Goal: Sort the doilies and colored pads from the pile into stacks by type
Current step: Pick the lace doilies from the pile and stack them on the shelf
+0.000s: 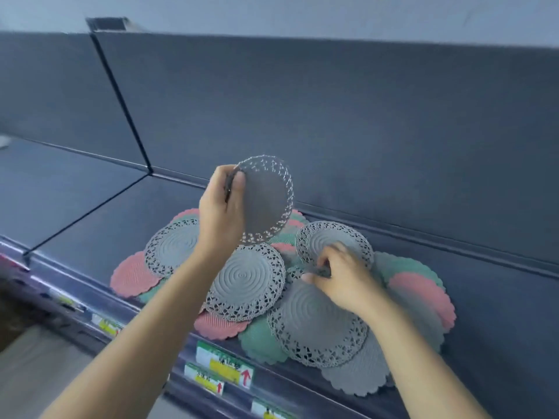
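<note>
Price labels [223,365] edge the dark shelf [99,225] holding the pile [246,282].

Doily pile [246,279] on shelf [90,213], before back panel [363,131]; price tags [223,362] along front edge.

A dark grey shelf [121,222] lies beneath the left hand [220,213] and right hand [341,279], and its matching back panel [393,131] rises beyond them. A thin divider [120,98] stands left of the left hand. Green-and-yellow price labels [223,364] sit nearer than both hands. A pale wall [302,13] shows above.
</note>
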`<act>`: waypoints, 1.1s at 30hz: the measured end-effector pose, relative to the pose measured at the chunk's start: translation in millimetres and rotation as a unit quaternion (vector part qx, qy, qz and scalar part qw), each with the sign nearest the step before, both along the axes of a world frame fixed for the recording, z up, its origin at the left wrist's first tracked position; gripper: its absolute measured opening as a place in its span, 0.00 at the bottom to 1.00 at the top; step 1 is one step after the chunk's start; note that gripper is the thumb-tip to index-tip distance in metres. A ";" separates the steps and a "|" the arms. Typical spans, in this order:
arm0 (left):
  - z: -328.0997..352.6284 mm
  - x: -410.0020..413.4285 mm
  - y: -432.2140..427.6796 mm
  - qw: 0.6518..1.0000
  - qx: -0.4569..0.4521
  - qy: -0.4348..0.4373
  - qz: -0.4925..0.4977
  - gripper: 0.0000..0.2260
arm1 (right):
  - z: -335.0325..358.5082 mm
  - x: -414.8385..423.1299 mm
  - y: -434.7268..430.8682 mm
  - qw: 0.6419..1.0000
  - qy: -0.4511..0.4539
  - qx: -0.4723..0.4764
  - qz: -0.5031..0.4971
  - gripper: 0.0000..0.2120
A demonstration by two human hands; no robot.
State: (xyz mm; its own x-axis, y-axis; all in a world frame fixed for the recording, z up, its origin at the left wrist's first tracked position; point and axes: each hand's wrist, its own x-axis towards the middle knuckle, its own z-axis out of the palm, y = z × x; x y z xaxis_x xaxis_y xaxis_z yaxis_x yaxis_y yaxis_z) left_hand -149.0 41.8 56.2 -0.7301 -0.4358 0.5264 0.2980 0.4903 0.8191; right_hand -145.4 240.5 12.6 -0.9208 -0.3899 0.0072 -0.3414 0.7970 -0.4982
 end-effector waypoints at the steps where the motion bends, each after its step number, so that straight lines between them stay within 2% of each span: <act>1: -0.5 6.7 -2.6 1.000 0.019 0.000 0.011 0.05 | 1.6 0.3 1.5 1.000 -0.003 -0.019 0.007 0.12; 5: -6.6 24.8 -10.8 0.998 0.056 -0.028 0.030 0.06 | 10.1 -1.8 5.6 0.992 0.029 -0.117 -0.023 0.14; 8: -13.1 35.6 -16.8 0.989 0.139 -0.040 0.045 0.07 | 19.5 -4.4 2.9 0.971 0.057 -0.222 -0.074 0.10; 10: -17.1 42.0 -27.5 0.961 0.264 -0.072 0.040 0.08 | 27.3 -3.5 -0.3 0.946 0.078 -0.297 -0.104 0.08; 12: -16.0 48.3 -41.7 0.912 0.392 -0.121 0.033 0.06 | 37.4 -0.5 -5.5 0.918 0.099 -0.361 -0.129 0.07; 14: -11.6 53.7 -54.3 0.875 0.461 -0.145 0.023 0.04 | 46.1 0.5 -14.3 0.901 0.101 -0.398 -0.142 0.06; 16: -9.0 56.3 -62.8 0.867 0.473 -0.159 0.002 0.04 | 49.2 0.2 -24.2 0.897 0.095 -0.401 -0.158 0.06; 19: -9.0 61.1 -72.2 0.871 0.449 -0.190 -0.058 0.05 | 38.2 -1.1 -33.0 0.922 0.068 -0.320 -0.205 0.06; 21: -13.4 62.2 -80.4 0.857 0.467 -0.197 -0.092 0.04 | 22.0 -0.8 -28.7 0.943 0.026 -0.211 -0.257 0.10; 23: -14.6 62.5 -84.4 0.841 0.493 -0.189 -0.116 0.06 | 9.8 6.9 -21.6 0.953 -0.014 -0.073 -0.293 0.17; 25: -14.4 60.9 -86.6 0.830 0.504 -0.184 -0.151 0.08 | 3.6 12.8 -20.8 0.959 0.043 0.059 -0.273 0.21; 26: -13.5 60.4 -87.3 0.824 0.508 -0.181 -0.173 0.10 | 7.0 15.6 -26.1 0.962 0.085 0.053 -0.253 0.21; 27: -11.6 60.4 -88.1 0.818 0.511 -0.179 -0.196 0.12 | 14.7 19.7 -36.7 0.967 0.103 -0.015 -0.232 0.21; 28: -10.6 60.6 -90.9 0.814 0.511 -0.175 -0.212 0.14 | 24.2 23.4 -53.1 0.967 0.082 -0.126 -0.207 0.19; 30: -6.9 65.4 -100.2 0.825 0.495 -0.161 -0.222 0.15 | 47.3 32.1 -96.9 0.925 -0.041 -0.354 -0.136 0.16; 31: -5.5 69.7 -108.1 0.839 0.478 -0.151 -0.213 0.15 | 54.2 34.3 -120.2 0.900 -0.077 -0.415 -0.111 0.15; 33: -4.8 81.9 -131.6 0.882 0.416 -0.139 -0.173 0.16 | 58.7 35.5 -162.4 0.897 -0.062 -0.428 -0.086 0.16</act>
State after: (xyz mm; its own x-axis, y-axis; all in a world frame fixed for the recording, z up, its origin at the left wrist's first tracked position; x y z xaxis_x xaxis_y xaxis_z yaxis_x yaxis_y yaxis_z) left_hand -67.1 -89.8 51.5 -0.9453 -0.3134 -0.0904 0.0437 -0.3963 0.9171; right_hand -109.9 78.2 71.4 -0.9813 -0.1418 0.1300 -0.1498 0.1389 -0.9789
